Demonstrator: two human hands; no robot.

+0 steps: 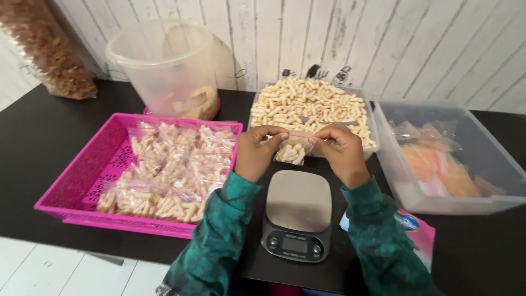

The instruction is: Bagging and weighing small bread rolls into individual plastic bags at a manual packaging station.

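**Small snack bag pinched at its top above the scale**

We hold a small clear bag of snack sticks in the air between both hands, just above the far edge of the kitchen scale. Our left hand pinches the bag's top strip at its left end, and our right hand pinches it at the right end, fingers pressed shut on the plastic.

The scale's smooth grey platter lies bare below, with open black table only in narrow strips around it. Just to the left, the pink perforated basket almost meets our left sleeve; it holds crinkly filled bags. Behind the hands stands a clear rectangular tub of loose pale sticks, its near rim close to our knuckles. To the right sits a clear plastic bin with flat orange-tinted bags. A round translucent bucket stands against the white plank wall.
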